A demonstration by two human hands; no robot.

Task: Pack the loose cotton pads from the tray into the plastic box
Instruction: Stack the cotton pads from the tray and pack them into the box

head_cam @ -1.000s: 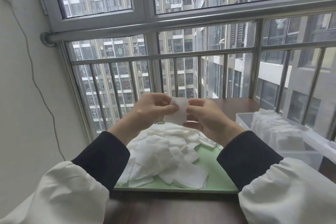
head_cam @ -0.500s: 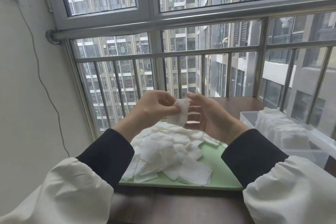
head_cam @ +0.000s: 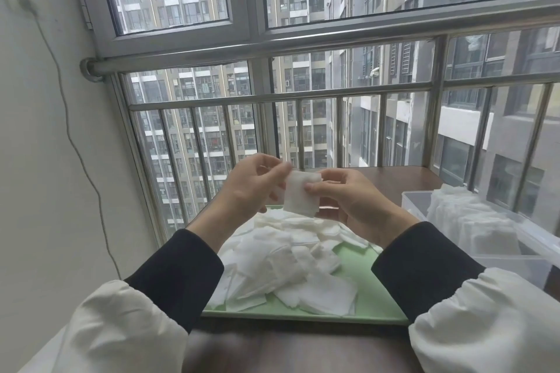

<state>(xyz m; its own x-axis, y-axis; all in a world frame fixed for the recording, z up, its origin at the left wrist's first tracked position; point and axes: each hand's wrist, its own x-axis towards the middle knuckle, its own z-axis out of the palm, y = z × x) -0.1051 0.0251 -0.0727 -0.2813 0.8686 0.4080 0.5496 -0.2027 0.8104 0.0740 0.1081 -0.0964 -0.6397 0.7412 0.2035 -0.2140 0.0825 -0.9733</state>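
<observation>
Squaring a cotton pad [head_cam: 301,193] above the tray [head_cam: 360,306]

Left hand [head_cam: 253,183] and right hand [head_cam: 348,195] both pinch its edges; light, limp, best gripped at corners.

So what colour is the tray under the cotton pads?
Pale green tray; the head view shows it best.

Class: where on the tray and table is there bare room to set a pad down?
Bare: the tray's right strip, between the pile and the right sleeve; the table behind the hands, left of the box. Crowded: the tray's left and middle.
</observation>
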